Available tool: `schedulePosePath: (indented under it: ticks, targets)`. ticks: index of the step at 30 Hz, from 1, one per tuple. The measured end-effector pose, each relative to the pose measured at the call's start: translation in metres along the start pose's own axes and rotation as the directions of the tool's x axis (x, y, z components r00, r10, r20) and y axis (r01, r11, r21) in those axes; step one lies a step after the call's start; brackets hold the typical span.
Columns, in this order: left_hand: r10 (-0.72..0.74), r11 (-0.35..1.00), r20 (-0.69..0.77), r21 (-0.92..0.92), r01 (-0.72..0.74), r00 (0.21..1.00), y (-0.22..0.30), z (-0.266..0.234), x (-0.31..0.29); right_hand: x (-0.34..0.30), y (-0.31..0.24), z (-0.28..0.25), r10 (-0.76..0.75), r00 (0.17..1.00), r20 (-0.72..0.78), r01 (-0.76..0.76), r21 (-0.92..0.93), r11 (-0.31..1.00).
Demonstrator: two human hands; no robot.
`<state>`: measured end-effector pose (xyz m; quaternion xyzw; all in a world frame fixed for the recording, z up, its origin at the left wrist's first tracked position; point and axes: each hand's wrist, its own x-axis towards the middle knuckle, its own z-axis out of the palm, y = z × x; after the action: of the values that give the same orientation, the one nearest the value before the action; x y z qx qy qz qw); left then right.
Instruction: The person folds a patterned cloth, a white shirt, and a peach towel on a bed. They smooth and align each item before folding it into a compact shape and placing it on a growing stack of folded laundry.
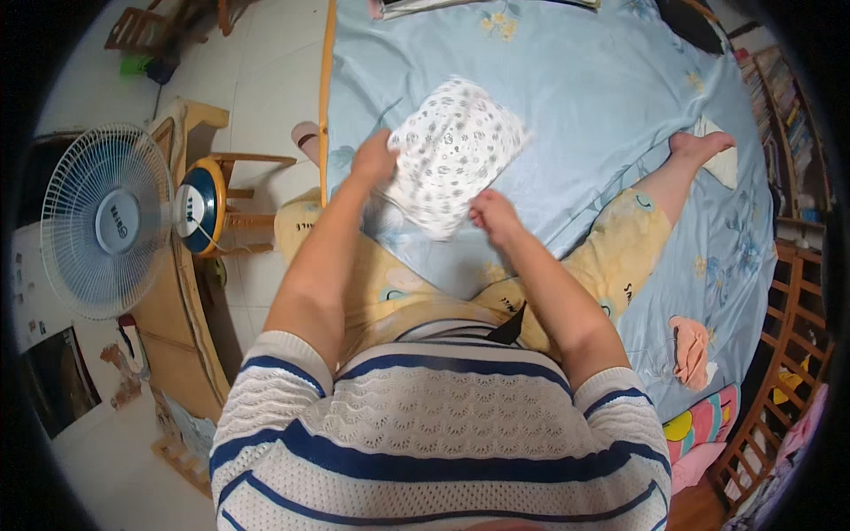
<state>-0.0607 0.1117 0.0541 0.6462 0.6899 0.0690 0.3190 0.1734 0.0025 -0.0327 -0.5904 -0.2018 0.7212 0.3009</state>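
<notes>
A white cloth (456,146) with small dark prints is spread in a rough diamond shape above the bed in front of me, its edges smeared by motion. My left hand (376,159) is closed on its left corner, the fingers partly hidden. At its lower right edge, my right hand (496,217) is curled with the fingertips pinching the border. I cannot tell if it is one layer or folded. Beneath lies the light blue flowered bedsheet (584,115), and my legs in yellow trousers (611,252) rest on the bed to either side.
To the left, a white fan (115,217) stands by a wooden stool (239,219), beyond the bed's wooden edge (326,97). A slipper (306,140) is on the floor. At right are a peach cloth (691,352), a wooden rail (784,327) and a bookshelf (784,111).
</notes>
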Motion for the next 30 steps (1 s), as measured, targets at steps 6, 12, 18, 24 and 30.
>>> schedulePosePath:
  ticks: [6,12,18,24,30]
  targets:
    - [0.45,0.878,-0.327,0.334,-0.344,0.831,-0.017,0.021,-0.014,-0.065,0.046,0.065,0.259,0.83,0.494,-0.121,-0.293,0.948]
    - [0.312,0.939,-0.331,0.252,-0.235,0.891,-0.026,0.082,-0.073,-0.018,0.005,0.052,-0.376,0.897,0.234,0.442,-0.439,0.782]
    - [0.196,0.919,-0.341,0.391,-0.051,0.919,-0.032,0.105,-0.064,-0.002,-0.032,0.092,-0.79,0.487,0.374,0.79,-0.574,0.215]
    - [0.216,0.949,-0.289,0.285,-0.132,0.933,-0.035,0.102,-0.064,0.045,-0.056,0.027,-0.636,0.595,0.49,0.404,-0.867,-0.291]
    - [0.23,0.952,-0.265,0.261,-0.16,0.936,-0.045,0.103,-0.063,0.068,-0.085,-0.016,-0.709,0.672,0.213,0.151,-0.977,-0.15]
